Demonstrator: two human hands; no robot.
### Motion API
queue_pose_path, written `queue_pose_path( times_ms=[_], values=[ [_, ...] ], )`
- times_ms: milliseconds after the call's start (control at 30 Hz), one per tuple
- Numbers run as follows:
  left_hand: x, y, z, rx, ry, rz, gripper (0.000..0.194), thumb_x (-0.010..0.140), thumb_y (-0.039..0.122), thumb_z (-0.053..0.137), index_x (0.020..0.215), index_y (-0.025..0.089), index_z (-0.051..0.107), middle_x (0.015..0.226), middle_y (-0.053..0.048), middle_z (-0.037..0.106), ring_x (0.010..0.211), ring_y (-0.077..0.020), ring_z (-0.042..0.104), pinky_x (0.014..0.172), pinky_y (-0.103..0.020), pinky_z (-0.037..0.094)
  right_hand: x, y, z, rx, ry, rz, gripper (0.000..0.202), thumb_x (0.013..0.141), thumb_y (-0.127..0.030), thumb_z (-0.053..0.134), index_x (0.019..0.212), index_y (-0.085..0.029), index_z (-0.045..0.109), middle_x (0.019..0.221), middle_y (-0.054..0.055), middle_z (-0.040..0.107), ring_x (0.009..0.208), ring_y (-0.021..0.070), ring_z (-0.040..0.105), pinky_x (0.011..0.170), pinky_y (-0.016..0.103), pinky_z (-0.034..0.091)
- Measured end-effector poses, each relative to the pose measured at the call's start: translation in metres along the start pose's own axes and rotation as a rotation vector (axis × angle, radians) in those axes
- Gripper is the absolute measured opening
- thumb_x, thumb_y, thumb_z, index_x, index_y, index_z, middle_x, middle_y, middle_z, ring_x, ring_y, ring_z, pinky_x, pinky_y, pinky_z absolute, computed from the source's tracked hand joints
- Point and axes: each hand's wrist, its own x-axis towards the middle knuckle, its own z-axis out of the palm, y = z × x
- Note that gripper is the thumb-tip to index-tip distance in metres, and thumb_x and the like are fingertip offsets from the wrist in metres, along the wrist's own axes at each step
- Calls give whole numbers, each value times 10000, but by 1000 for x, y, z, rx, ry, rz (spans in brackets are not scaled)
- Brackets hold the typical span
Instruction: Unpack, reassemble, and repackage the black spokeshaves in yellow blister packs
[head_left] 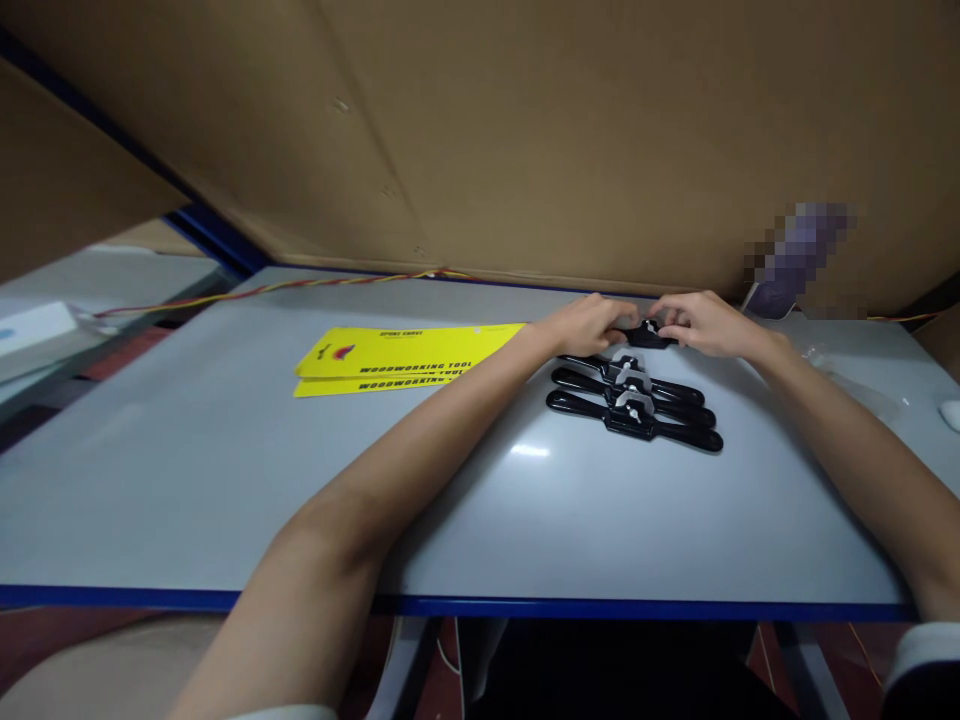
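Observation:
A black spokeshave (649, 335) lies at the far end of a row of similar black tools, and both hands are at it. My left hand (592, 325) has its fingers curled round its left end. On its right end my right hand (697, 322) closes thumb and fingers. Nearer the front, several more spokeshaves lie one before the other; the closest (632, 417) has a silver blade cap and screw. Beside my left forearm are yellow cards (405, 355) printed "WOODWORKING TOOL", partly overlapping.
A red and yellow cable (330, 282) runs along the back of the grey table (225, 470). Clear plastic (855, 385) lies beyond my right forearm, with a white object (951, 414) at the right edge. A white box (37, 340) sits on a left surface. Cardboard walls stand behind.

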Motion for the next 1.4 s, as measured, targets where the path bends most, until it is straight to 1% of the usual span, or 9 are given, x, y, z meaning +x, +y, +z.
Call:
queue_pose_path(
  times_ms=[167,267,367,467,633,867,1000,1167,1400],
  values=[
    [-1,4,-1,41,-12,-22,305,883,209,575,1169,189,681,905,-43,728,847,-220,663,788,-304,435,0,0,0,22,9,18,253,852,-272,669,1090,-193,695,808,34,735,711,198,638,708,330,475],
    [-2,6,0,57,-7,-46,400,895,228,577,1288,166,623,874,-57,728,855,-246,683,788,-318,454,-1,1,2,27,8,6,248,845,-272,670,1083,-202,679,795,21,722,707,193,627,692,322,467],
    [-3,10,-1,54,6,-69,534,934,300,569,1441,141,512,884,-70,739,868,-269,696,826,-345,473,0,1,4,18,-1,-3,222,846,-269,664,1059,-204,666,773,12,702,693,187,608,682,318,451],
    [-2,14,-1,64,19,-104,561,995,383,530,1507,161,471,968,-93,763,941,-287,709,889,-368,480,0,1,4,45,-7,4,225,873,-288,641,1079,-197,652,792,20,697,698,187,601,689,321,446],
    [-1,14,2,134,34,-133,540,1001,457,572,1476,199,547,1068,-119,772,1058,-322,714,895,-372,492,-1,1,2,53,-20,-26,352,888,-294,609,1219,-181,656,807,17,664,696,180,582,693,320,438],
    [-1,15,2,117,38,-129,501,993,448,604,1439,218,598,1077,-107,781,1067,-316,723,886,-355,494,-2,4,-1,115,-59,-37,389,902,-431,629,1202,-201,722,793,17,685,666,171,588,686,320,448],
    [0,14,5,124,66,-135,476,1018,438,564,1438,218,605,1068,-108,783,1072,-304,723,897,-352,490,-1,5,-1,164,-67,-17,378,924,-391,586,1215,-186,715,737,7,661,616,168,582,670,320,460],
    [1,15,8,134,76,-173,447,1022,399,558,1429,222,613,1060,-105,785,1074,-303,722,898,-353,489,0,8,2,148,-45,-28,356,935,-338,569,1234,-203,708,708,-8,635,635,167,579,673,312,450],
    [1,18,7,142,71,-193,423,1022,382,549,1414,239,620,1099,-109,784,1076,-311,725,888,-361,497,1,8,3,139,-47,-41,358,928,-381,589,1216,-199,702,727,-5,645,631,166,563,670,313,440]
  ],
)
